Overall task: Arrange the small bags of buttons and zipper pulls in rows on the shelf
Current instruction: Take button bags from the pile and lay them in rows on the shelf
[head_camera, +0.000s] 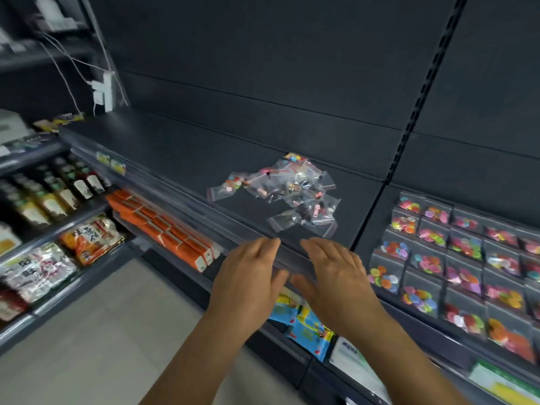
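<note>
Bags (280,194) lie heaped on the shelf (181,159) beyond both hands' empty, flat grips, left (248,276), right (336,276).

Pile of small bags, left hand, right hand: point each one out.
pile of small bags (287,191), head view, middle of the loose heap.
left hand (248,273), head view, back of the hand.
right hand (333,273), head view, back of the hand.
</note>
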Action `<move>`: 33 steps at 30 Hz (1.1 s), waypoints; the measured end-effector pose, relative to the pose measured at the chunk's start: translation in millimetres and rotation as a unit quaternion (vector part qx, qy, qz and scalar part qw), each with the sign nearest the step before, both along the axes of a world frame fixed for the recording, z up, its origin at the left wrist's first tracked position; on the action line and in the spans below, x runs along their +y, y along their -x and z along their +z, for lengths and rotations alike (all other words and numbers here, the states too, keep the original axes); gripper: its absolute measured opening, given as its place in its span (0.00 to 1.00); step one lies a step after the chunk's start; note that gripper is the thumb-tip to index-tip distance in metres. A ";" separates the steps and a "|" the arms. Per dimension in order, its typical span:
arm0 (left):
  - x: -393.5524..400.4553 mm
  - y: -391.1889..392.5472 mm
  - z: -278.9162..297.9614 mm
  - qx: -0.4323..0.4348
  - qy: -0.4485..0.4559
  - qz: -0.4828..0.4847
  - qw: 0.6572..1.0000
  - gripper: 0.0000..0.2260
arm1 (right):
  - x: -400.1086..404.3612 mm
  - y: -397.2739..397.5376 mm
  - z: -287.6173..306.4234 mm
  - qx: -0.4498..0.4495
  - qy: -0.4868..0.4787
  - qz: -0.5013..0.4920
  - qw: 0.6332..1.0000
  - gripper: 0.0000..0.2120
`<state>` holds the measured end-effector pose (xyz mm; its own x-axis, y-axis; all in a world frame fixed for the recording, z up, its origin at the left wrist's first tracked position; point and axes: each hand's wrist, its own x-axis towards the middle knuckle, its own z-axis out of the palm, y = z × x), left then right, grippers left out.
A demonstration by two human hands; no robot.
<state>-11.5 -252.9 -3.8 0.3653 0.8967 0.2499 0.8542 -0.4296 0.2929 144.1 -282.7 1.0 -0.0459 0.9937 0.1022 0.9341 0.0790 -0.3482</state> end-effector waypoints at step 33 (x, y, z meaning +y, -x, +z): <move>305.1 55.3 -21.4 -0.083 0.153 0.068 0.982 0.19 | 302.9 48.1 -17.3 0.005 0.013 0.048 0.999 0.13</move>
